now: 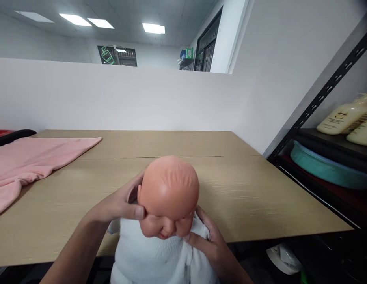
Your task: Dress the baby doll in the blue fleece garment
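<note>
Smooth, likely slippery plastic doll (168,197), low in the frame: left hand (121,205) cups its hard head, right hand (205,238) grips the soft white towel (153,256) wrapping it.

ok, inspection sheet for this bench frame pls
Surface: wooden table, seam across it.
Job's things: doll facing the camera, wrapped in white towel at the near edge.
Clutter: pink cloth lying far left.
Grippers: left hand cups the doll's head at the ear; right hand grips the towel under its chin.
Cables: nothing seen.
Surroundings: white partition; rack at right with teal basin and bottles.
</note>
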### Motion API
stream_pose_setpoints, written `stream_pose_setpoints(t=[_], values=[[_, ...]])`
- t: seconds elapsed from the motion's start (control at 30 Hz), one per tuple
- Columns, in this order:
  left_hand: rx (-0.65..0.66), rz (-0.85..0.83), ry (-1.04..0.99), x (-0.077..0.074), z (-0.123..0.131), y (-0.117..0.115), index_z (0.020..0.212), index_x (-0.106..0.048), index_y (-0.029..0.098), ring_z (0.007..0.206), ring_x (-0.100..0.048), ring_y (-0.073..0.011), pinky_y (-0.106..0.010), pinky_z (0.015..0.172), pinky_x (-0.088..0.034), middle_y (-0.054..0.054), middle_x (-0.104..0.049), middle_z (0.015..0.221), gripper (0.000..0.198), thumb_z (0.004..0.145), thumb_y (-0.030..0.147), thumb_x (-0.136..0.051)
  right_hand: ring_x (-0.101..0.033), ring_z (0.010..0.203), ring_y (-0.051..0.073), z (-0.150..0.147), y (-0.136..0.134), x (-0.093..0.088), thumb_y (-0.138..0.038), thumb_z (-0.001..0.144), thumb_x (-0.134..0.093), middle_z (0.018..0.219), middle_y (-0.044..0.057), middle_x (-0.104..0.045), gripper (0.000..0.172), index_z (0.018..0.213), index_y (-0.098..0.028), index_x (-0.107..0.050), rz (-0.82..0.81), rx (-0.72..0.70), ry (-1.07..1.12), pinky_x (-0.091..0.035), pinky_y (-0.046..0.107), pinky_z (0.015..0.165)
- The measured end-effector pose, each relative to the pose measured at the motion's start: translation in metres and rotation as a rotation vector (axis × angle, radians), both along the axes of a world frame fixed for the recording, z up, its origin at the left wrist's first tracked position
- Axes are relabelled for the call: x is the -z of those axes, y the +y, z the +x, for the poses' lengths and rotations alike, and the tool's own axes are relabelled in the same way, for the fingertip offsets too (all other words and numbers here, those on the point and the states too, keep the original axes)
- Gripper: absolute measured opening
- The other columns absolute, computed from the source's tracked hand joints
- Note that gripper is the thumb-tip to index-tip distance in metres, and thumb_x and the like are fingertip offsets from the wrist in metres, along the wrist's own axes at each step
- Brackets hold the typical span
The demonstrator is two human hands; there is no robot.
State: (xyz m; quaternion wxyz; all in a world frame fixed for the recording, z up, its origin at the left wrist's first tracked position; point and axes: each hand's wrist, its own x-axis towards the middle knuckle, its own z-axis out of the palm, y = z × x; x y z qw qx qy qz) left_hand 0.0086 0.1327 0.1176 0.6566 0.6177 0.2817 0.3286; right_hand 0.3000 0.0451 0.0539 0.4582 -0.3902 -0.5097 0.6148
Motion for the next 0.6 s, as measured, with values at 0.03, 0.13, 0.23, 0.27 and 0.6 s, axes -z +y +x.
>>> stream_pose_setpoints(t=[0.03,0.13,0.23,0.27,0.6], values=[[0.016,0.025,-0.015,-0.003,0.005,0.01,0.156,-0.059,0.035,0.152,-0.051,-0.0492,-0.055,0.122,-0.048,-0.006,-0.071,0.149,0.104,0.065,0.064,-0.098,-0.07,0.123,0.033,0.0,0.007,0.0,-0.045,0.083,-0.087,0.123,0.008,-0.077,0.057,0.134,-0.026,-0.068,-0.035,0.006,0.019,-0.052,0.047,0.11],[0.095,-0.021,-0.044,-0.002,0.016,0.042,0.15,-0.066,0.028,0.148,-0.056,-0.047,-0.052,0.117,-0.052,-0.009,-0.075,0.144,0.093,0.071,0.071,-0.091,-0.073,0.114,0.033,0.002,0.028,-0.001,-0.044,0.076,-0.093,0.116,0.007,-0.08,0.06,0.128,-0.024,-0.071,-0.153,0.026,0.048,-0.055,0.044,0.103],[0.158,-0.118,-0.077,0.015,0.02,0.076,0.137,-0.075,0.022,0.142,-0.063,-0.0453,-0.05,0.114,-0.054,-0.011,-0.081,0.133,0.081,0.075,0.074,-0.084,-0.076,0.106,0.031,0.005,0.054,-0.002,-0.042,0.071,-0.096,0.113,0.006,-0.082,0.063,0.127,-0.024,-0.072,-0.256,0.028,0.083,-0.057,0.039,0.094],[0.161,-0.144,-0.093,0.022,0.02,0.088,0.132,-0.078,0.02,0.139,-0.065,-0.0448,-0.05,0.114,-0.054,-0.011,-0.082,0.131,0.077,0.077,0.074,-0.082,-0.077,0.105,0.03,0.006,0.064,-0.002,-0.042,0.07,-0.096,0.113,0.005,-0.083,0.065,0.127,-0.024,-0.072,-0.272,0.023,0.094,-0.057,0.037,0.092],[0.091,-0.337,-0.089,0.073,0.037,0.181,0.125,-0.078,0.018,0.15,-0.056,-0.0412,-0.046,0.124,-0.044,-0.011,-0.077,0.143,0.07,0.085,0.075,-0.071,-0.079,0.089,0.023,0.019,0.165,0.022,-0.038,0.076,-0.092,0.112,0.007,-0.085,0.057,0.126,-0.018,-0.073,-0.357,-0.005,0.038,-0.06,0.03,0.077]])
